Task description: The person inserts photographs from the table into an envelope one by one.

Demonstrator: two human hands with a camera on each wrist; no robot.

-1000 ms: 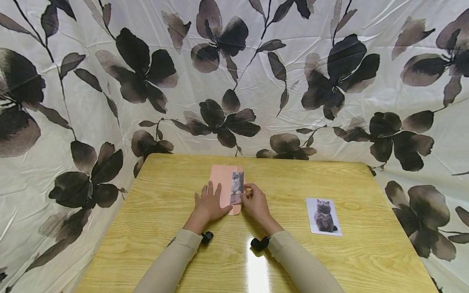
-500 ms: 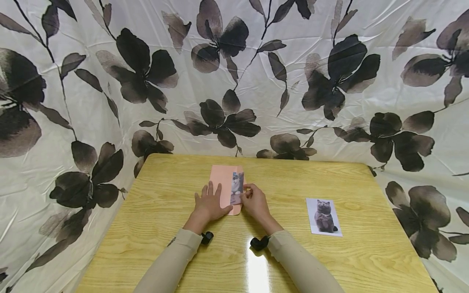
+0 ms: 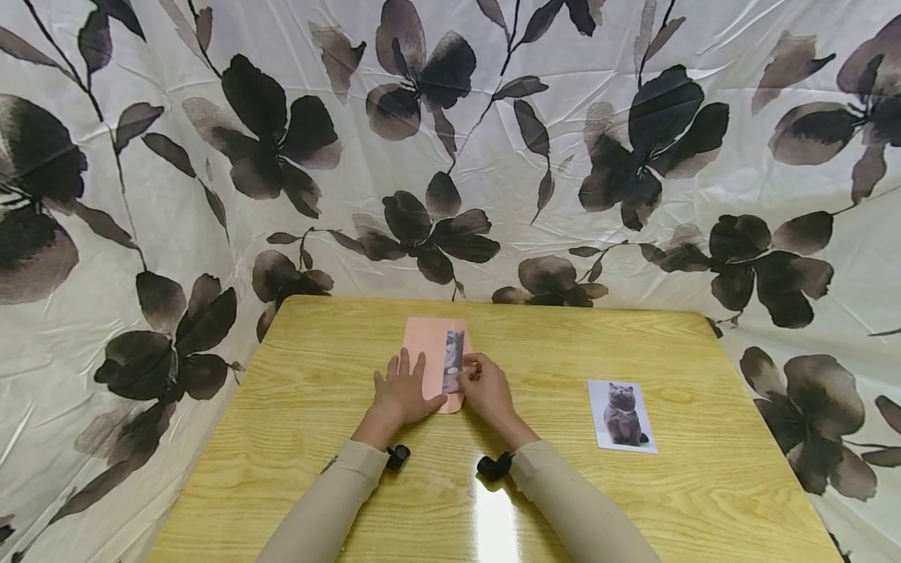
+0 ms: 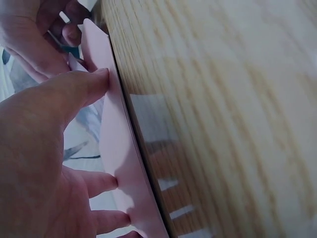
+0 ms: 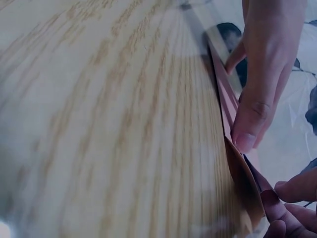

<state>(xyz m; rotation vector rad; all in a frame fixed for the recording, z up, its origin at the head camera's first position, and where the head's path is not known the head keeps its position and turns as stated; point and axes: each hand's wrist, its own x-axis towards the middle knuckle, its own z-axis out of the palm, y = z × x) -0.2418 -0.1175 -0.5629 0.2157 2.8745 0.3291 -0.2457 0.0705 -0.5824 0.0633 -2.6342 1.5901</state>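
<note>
A pink envelope (image 3: 425, 336) lies flat on the table, its flap side to the right. My left hand (image 3: 403, 391) is spread over its lower left part; thumb and fingers press on the pink paper (image 4: 119, 148) in the left wrist view. A photo of a cat (image 3: 454, 360) sits partly inside the envelope, its left part hidden under the pink front. With thumb and fingers my right hand (image 3: 487, 389) pinches the photo's right edge. In the right wrist view the envelope's flap (image 5: 247, 191) tilts up beside the right fingers (image 5: 297, 188).
A second photo, a grey sitting cat on white (image 3: 622, 416), lies on the wooden table (image 3: 338, 500) to the right. Floral cloth (image 3: 535, 180) hangs behind and at the sides. Each wrist wears a small black camera (image 3: 495, 467).
My right hand has shifted slightly left with the cat photo, and a narrower strip of it shows. The left hand and the envelope have stayed in place.
</note>
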